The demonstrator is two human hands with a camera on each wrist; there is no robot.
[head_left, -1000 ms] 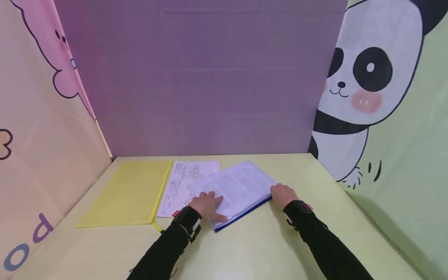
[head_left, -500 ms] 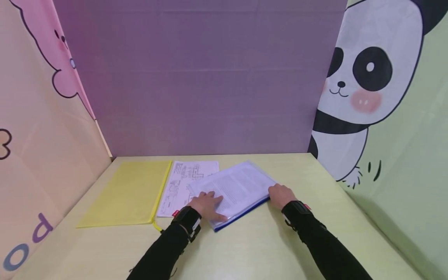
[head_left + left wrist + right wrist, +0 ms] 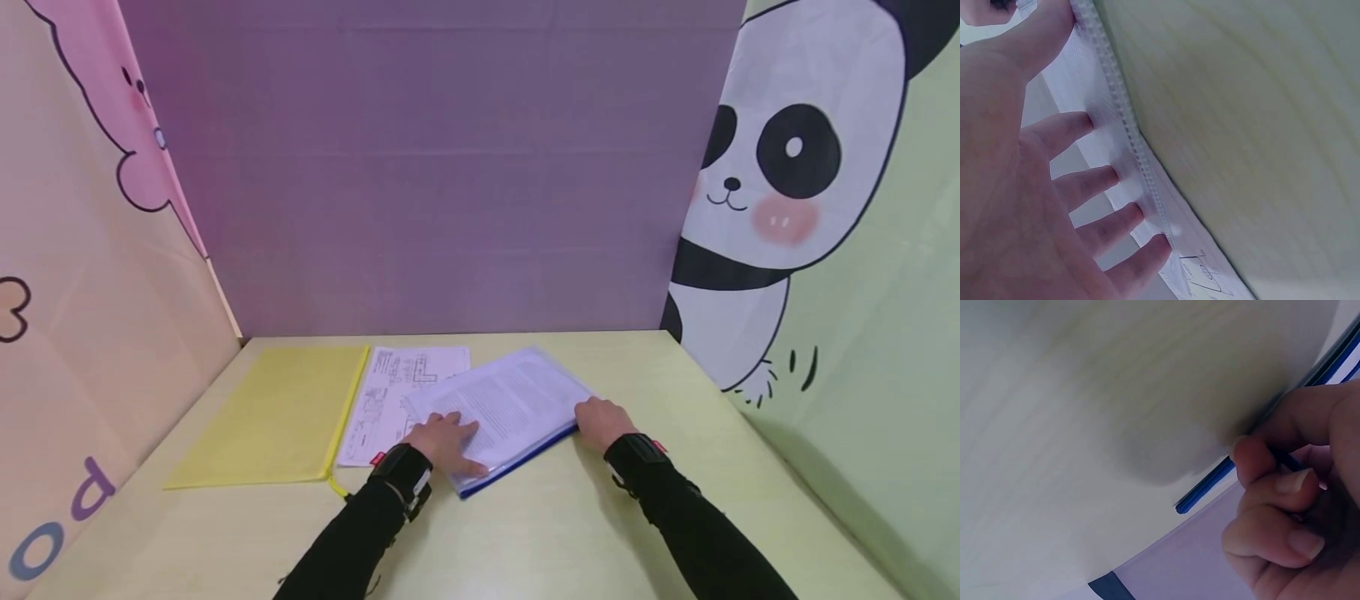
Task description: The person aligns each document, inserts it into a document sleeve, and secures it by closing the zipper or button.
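Observation:
A clear document pouch (image 3: pixel 510 392) with a blue edge (image 3: pixel 525 454) lies slanted on the table, a printed sheet showing through it. My left hand (image 3: pixel 441 442) rests on its near left part, fingers spread; in the left wrist view, the fingertips (image 3: pixel 1129 215) touch the pouch beside its ribbed border (image 3: pixel 1124 106). At the near right corner, my right hand (image 3: pixel 602 423) grips the blue edge. The right wrist view has the curled fingers (image 3: pixel 1272 494) around a blue strip (image 3: pixel 1204 485), whose end sticks out past them. Whether a zip pull is between them is hidden.
A yellow zip pouch (image 3: pixel 270 417) lies flat on the left of the table (image 3: pixel 570 542). Beside it, a sheet with printed drawings (image 3: pixel 390 392) is partly under the clear pouch. A purple backdrop (image 3: pixel 450 167) stands behind, with a panda-printed panel (image 3: pixel 795 225) at right.
The right hand has shifted slightly left along the blue edge. The left hand and both pouches stay in place.

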